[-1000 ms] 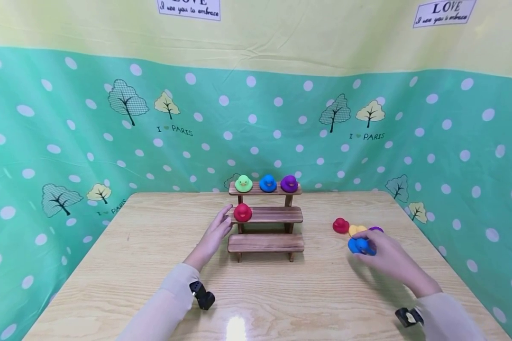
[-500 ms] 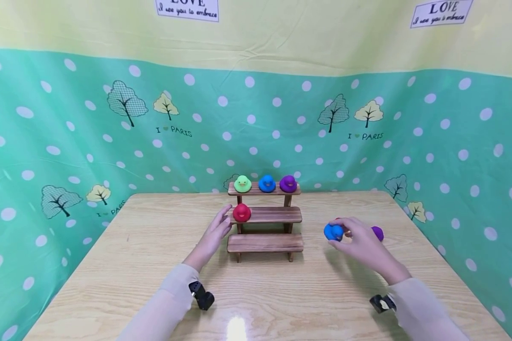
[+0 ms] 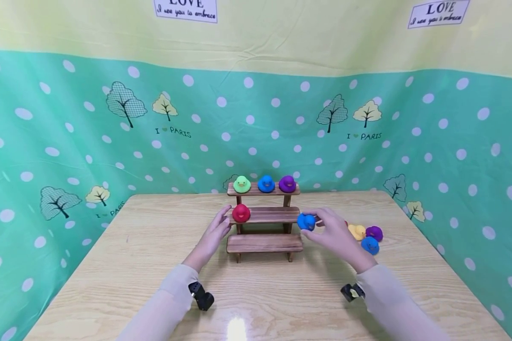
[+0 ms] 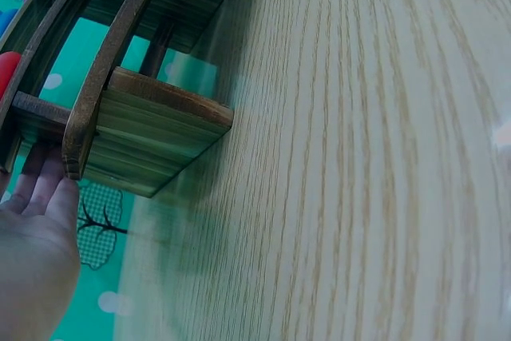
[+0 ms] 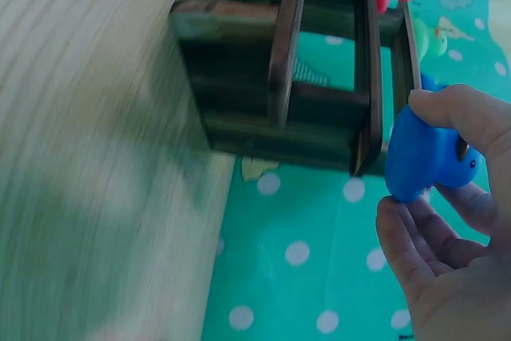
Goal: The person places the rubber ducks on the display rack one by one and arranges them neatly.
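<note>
A three-tier wooden shelf (image 3: 264,243) stands at the middle of the table. On its top tier sit a green duck (image 3: 242,184), a blue duck (image 3: 266,183) and a purple duck (image 3: 288,184). A red duck (image 3: 241,213) rests at the left of the middle tier. My right hand (image 3: 334,237) pinches another blue rubber duck (image 5: 415,153) between thumb and fingers, at the right end of the middle tier. My left hand (image 3: 211,237), fingers straight, is at the shelf's left side, fingertips right by the middle tier's end (image 4: 48,113).
To the right on the wooden table (image 3: 153,265) lie a yellow duck (image 3: 357,232), a purple duck (image 3: 374,233) and a blue duck (image 3: 370,245), with a red one partly hidden behind my right hand. A green dotted curtain (image 3: 196,156) hangs behind the table.
My right hand has carried the blue duck leftward from the loose ducks to the shelf's right end, uncovering another blue duck. My left hand has stayed in place.
</note>
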A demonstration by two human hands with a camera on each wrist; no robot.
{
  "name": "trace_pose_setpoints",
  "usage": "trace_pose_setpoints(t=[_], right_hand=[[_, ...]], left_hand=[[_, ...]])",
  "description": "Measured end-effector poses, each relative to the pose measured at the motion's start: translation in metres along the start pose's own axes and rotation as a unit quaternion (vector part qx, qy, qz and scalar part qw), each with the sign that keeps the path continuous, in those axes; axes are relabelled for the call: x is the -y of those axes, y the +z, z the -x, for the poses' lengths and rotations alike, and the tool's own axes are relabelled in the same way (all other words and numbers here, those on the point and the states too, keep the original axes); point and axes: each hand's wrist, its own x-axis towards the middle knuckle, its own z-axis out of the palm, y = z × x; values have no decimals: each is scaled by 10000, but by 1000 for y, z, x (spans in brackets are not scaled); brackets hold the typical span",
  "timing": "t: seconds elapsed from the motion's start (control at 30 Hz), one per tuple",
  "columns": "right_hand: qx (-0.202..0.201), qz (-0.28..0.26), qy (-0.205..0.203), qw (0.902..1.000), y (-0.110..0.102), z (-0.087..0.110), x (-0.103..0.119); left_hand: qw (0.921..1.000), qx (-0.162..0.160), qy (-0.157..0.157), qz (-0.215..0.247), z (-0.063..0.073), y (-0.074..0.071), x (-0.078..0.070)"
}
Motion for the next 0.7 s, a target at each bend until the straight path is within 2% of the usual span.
trace_pose_setpoints(t=[0.3,0.7], right_hand=[[-51,-246,-147,9996,23,-22,20],[60,-252,-239,9994,51,-44,39]], left_hand=[[10000,31,9,-8,0,-1,0],[10000,35,11,14,0,-1,2]])
